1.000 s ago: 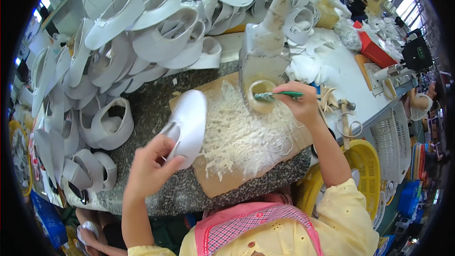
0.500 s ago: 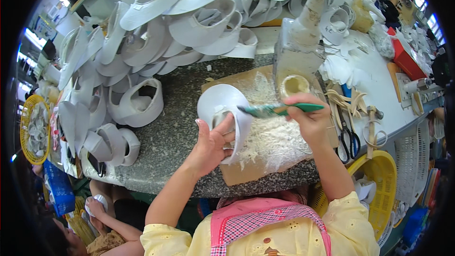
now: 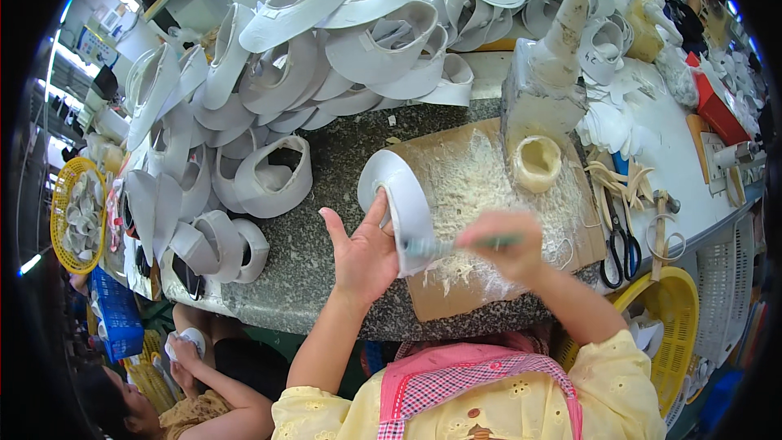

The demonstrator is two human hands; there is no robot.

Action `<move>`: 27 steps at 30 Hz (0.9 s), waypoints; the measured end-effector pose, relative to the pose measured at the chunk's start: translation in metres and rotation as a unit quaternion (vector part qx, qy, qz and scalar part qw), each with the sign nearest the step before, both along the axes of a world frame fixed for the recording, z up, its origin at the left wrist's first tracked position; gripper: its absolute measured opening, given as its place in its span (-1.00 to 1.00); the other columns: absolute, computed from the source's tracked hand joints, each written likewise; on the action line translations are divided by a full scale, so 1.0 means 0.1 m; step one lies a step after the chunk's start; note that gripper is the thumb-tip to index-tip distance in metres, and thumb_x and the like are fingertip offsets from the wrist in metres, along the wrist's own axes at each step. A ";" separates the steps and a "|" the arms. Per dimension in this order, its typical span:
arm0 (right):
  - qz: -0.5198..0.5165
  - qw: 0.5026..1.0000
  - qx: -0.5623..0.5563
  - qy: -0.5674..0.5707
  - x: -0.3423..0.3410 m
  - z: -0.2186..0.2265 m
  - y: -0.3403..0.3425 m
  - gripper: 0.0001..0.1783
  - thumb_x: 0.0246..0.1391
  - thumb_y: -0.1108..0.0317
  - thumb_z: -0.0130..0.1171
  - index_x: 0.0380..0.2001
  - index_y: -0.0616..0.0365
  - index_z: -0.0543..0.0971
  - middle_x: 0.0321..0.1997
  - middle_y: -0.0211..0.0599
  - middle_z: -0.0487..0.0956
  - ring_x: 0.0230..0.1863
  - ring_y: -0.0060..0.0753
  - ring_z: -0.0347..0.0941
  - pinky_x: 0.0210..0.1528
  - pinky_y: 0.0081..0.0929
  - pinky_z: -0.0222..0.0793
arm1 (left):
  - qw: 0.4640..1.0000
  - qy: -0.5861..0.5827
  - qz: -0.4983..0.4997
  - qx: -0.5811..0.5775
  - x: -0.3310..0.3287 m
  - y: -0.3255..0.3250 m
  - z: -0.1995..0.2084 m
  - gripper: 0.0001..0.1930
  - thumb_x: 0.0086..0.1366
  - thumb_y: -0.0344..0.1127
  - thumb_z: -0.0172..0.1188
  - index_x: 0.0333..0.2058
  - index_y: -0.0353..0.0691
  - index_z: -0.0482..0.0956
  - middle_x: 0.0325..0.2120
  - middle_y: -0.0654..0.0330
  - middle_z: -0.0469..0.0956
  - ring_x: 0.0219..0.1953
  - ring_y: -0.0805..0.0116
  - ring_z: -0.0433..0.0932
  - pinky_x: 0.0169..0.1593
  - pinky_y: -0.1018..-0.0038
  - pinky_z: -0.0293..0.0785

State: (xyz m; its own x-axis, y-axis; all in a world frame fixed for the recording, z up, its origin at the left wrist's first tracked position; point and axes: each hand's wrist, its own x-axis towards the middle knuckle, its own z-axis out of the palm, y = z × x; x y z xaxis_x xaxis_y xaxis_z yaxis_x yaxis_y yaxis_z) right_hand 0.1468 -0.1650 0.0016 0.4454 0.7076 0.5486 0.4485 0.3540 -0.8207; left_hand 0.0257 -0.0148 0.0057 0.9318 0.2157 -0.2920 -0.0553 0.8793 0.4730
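Note:
My left hand (image 3: 365, 259) holds a white visor-shaped piece (image 3: 407, 195) over the near edge of the speckled stone worktop. Its fingers reach inside the piece's band, while the thumb sticks out to the left. In my right hand (image 3: 509, 246), blurred by motion, is a green-handled brush (image 3: 436, 248). The bristles lie against the near end of the band. Beneath is a cardboard sheet (image 3: 444, 297) caked with pale dried residue. A small round pot (image 3: 538, 165) with a cream-coloured inside stands at the sheet's far side, against a grimy upright block (image 3: 542, 90).
Similar white pieces (image 3: 281, 179) are heaped at the left and back. Scissors (image 3: 621, 244), pale strips and a hammer (image 3: 661, 220) lie at the right. Yellow baskets (image 3: 688, 310) stand low right and far left (image 3: 61, 220). Another person sits at the lower left.
The brush has come down and left from above the cardboard onto the band's near end. The white piece has turned more edge-on. The whole view has shifted slightly.

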 end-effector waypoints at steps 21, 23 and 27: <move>-0.242 0.965 0.031 0.100 0.87 -0.09 -1.16 -0.80 -0.35 0.72 0.06 -0.54 0.26 0.51 -0.52 -0.29 0.49 -0.52 -0.54 0.37 -0.47 -0.67 0.23 | 0.434 -0.030 -0.102 0.895 0.06 0.21 0.42 -0.61 -0.26 -0.42 0.16 -0.32 -0.30 0.38 -0.28 0.03 0.37 -0.20 0.07 0.34 -0.16 0.32 0.29; -0.239 0.969 -0.047 0.048 0.85 -0.11 -1.13 -0.81 -0.34 0.70 0.08 -0.54 0.26 0.51 -0.53 -0.31 0.48 -0.51 -0.56 0.36 -0.49 -0.66 0.21 | 0.367 -0.050 -0.179 0.911 -0.05 0.28 0.38 -0.64 -0.29 -0.46 0.13 -0.36 -0.26 0.41 -0.23 0.07 0.35 -0.14 0.05 0.30 -0.09 0.31 0.25; -0.188 0.977 -0.053 -0.080 0.74 -0.02 -0.69 -0.80 -0.34 0.70 0.07 -0.53 0.25 0.50 -0.56 -0.31 0.47 -0.54 -0.60 0.35 -0.54 -0.66 0.21 | 0.373 -0.074 -0.178 0.907 -0.05 0.29 0.15 -0.70 -0.22 -0.44 0.16 -0.38 -0.22 0.43 -0.36 0.15 0.44 -0.18 0.20 0.36 -0.05 0.25 0.20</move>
